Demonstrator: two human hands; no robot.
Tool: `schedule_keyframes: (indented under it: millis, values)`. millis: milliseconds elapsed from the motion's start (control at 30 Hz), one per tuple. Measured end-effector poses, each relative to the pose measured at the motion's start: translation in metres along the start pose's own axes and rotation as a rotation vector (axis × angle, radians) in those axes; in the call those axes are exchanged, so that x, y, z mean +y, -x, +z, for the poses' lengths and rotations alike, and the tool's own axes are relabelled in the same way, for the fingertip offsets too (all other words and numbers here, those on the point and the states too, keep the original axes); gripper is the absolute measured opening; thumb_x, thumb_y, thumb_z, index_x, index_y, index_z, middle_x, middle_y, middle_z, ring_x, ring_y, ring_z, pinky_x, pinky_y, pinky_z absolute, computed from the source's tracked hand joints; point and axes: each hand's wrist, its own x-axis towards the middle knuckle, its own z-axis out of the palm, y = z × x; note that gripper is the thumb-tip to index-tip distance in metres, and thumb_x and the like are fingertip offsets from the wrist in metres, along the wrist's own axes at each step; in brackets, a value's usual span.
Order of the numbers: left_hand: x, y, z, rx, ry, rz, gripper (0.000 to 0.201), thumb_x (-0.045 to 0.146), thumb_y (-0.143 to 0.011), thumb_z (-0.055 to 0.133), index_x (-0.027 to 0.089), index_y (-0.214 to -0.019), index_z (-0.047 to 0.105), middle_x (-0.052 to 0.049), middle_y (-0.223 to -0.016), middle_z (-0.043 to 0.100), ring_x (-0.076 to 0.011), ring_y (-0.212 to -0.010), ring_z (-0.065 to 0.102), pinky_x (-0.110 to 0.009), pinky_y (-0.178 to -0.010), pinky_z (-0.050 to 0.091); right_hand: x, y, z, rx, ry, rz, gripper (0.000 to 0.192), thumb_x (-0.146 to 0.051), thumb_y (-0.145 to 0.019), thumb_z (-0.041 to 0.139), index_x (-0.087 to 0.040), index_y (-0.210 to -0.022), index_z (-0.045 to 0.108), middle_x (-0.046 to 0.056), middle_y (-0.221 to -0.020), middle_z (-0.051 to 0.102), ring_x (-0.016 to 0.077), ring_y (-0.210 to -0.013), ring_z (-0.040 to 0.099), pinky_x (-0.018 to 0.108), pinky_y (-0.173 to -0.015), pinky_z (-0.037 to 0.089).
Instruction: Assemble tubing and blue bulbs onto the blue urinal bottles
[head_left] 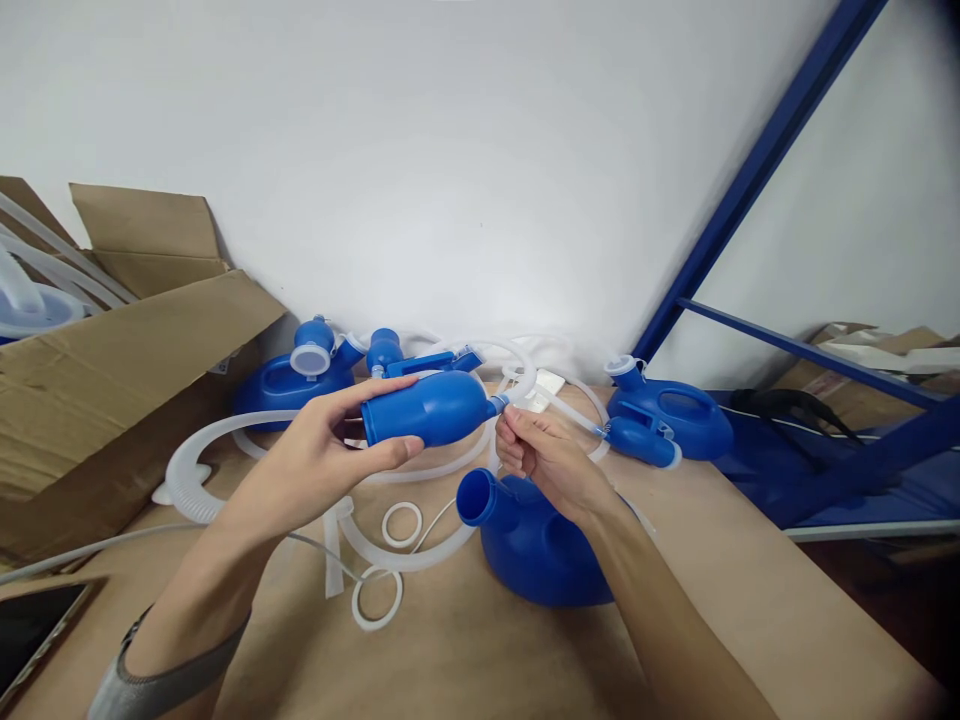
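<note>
My left hand point(319, 455) is wrapped round a blue plastic urinal cup point(431, 408), held sideways above the table with its wide end to the left. The cup's narrow nozzle point(496, 404) points right and meets the end of a translucent tube point(526, 378). My right hand point(544, 455) pinches at this joint, thumb against curled fingers; the exact grip on the tube is partly hidden. Below my right hand stands a blue urinal bottle point(540, 560) with its round mouth uncovered, facing left. Two white rings point(377, 624) lie on the table left of it.
Blue urinal bottles with cups point(259, 390) stand at the back left, another point(697, 420) at the back right. Translucent hoses point(191, 450) coil across the table. An open cardboard box point(142, 340) is at left, a dark-screened device point(37, 630) at the front left, a blue metal frame point(757, 180) at right.
</note>
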Motion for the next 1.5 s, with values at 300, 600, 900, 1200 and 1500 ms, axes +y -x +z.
schedule_keyframes:
  millis: [300, 600, 900, 1200, 1500]
  values:
    - [-0.005, 0.002, 0.001, -0.023, -0.064, 0.076, 0.07, 0.052, -0.078, 0.084, 0.032, -0.142, 0.064, -0.003, -0.121, 0.078, -0.0243, -0.085, 0.076, -0.033, -0.072, 0.066, -0.004, 0.0, 0.002, 0.052, -0.122, 0.089, 0.057, -0.058, -0.07, 0.09, -0.019, -0.064, 0.048, -0.01, -0.054, 0.034, 0.0052, -0.05, 0.022, 0.019, -0.045, 0.019]
    - [0.004, 0.006, 0.005, 0.034, -0.164, 0.04, 0.068, 0.051, -0.076, 0.083, 0.031, -0.139, 0.067, -0.003, -0.112, 0.08, -0.0262, -0.084, 0.077, -0.037, -0.074, 0.068, 0.002, -0.002, 0.0, 0.066, -0.054, 0.019, 0.053, -0.058, -0.074, 0.086, -0.019, -0.065, 0.051, -0.007, -0.056, 0.04, 0.0077, -0.054, 0.03, 0.021, -0.05, 0.023]
    - [0.001, 0.001, 0.001, 0.013, 0.234, -0.205, 0.067, 0.049, -0.078, 0.084, 0.024, -0.137, 0.068, -0.006, -0.102, 0.08, -0.0216, -0.069, 0.077, -0.037, -0.073, 0.069, 0.0, 0.002, 0.009, 0.036, -0.141, -0.033, 0.048, -0.054, -0.08, 0.083, -0.019, -0.066, 0.053, -0.006, -0.059, 0.04, 0.0094, -0.055, 0.03, 0.022, -0.051, 0.029]
    - [0.005, 0.011, -0.005, 0.013, -0.046, -0.021, 0.07, 0.047, -0.074, 0.087, 0.035, -0.139, 0.067, -0.001, -0.125, 0.077, -0.0285, -0.091, 0.078, -0.036, -0.076, 0.068, 0.003, -0.004, 0.005, 0.164, -0.212, -0.07, 0.05, -0.051, -0.069, 0.092, -0.019, -0.065, 0.054, -0.007, -0.058, 0.04, 0.0084, -0.054, 0.03, 0.02, -0.05, 0.031]
    - [0.015, 0.023, -0.02, 0.068, -0.122, 0.001, 0.06, 0.053, -0.072, 0.083, 0.035, -0.128, 0.071, -0.001, -0.124, 0.076, -0.0312, -0.098, 0.075, -0.033, -0.074, 0.065, -0.013, -0.005, -0.002, 0.069, -0.255, 0.06, 0.042, -0.061, -0.09, 0.069, -0.019, -0.087, 0.067, 0.004, -0.081, 0.067, 0.0185, -0.076, 0.064, 0.029, -0.069, 0.051]
